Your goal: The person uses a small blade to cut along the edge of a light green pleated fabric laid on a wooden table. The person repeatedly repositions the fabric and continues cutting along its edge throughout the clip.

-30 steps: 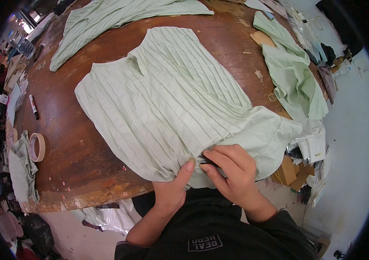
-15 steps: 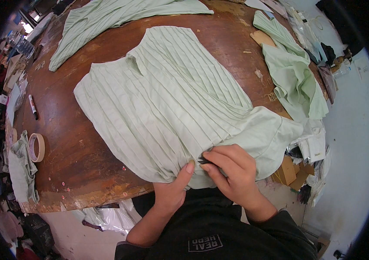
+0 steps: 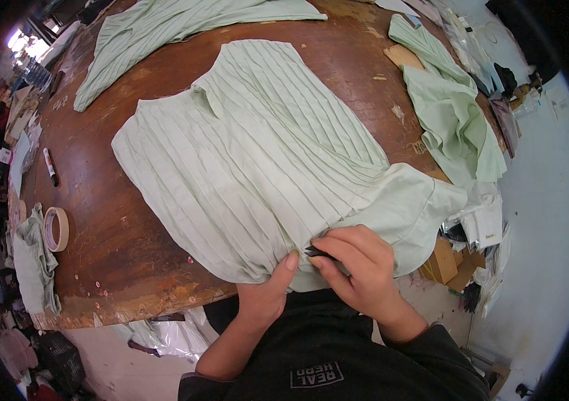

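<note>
A pale green pleated garment lies spread over the table's near edge, its lower part gathered close to my body. My left hand pinches its near hem, thumb on top and fingers hidden under the cloth. Just to the right, my right hand grips a small black pointed tool, which looks like thread snips. Its tip points left at the fabric beside my left thumb. Most of the tool is covered by my right fingers.
On the brown wooden table are a tape roll, a marker and a folded green cloth at left. More green pleated cloth lies at the far side, another green piece at right. Below right stands a cardboard box.
The black tool's tip shows more clearly between my right fingers, which have shifted slightly. My left hand keeps its pinch and the garment lies almost the same.
</note>
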A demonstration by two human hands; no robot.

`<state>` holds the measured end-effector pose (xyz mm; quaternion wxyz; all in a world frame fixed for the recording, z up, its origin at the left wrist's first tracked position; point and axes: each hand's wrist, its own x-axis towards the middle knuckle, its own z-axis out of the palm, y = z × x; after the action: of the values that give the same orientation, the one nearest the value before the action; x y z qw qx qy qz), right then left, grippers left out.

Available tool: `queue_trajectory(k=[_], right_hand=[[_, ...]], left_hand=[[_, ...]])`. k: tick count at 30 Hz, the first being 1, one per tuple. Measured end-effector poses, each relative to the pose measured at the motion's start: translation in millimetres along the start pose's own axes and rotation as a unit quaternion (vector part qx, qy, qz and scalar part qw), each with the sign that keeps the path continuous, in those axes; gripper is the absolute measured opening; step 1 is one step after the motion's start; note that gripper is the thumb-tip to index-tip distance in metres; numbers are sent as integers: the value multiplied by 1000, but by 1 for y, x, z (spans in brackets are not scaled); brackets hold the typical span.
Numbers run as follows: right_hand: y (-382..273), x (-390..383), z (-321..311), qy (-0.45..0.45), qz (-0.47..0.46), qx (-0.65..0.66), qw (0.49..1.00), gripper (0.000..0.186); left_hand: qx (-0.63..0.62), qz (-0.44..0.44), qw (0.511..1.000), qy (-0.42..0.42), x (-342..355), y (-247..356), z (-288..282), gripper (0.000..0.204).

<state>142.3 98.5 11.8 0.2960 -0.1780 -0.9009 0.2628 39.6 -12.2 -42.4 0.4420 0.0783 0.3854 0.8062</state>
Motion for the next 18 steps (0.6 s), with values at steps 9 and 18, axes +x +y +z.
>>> queue_trajectory(k=[9,18], right_hand=[[2,2,1,11,-43,-35,998,25],[1,3,3,8,-48,-30,998,26]], left_hand=[[29,-5,1000,5,0,-1,-1,49],[57,-13,998,17,1,0,-3,45]])
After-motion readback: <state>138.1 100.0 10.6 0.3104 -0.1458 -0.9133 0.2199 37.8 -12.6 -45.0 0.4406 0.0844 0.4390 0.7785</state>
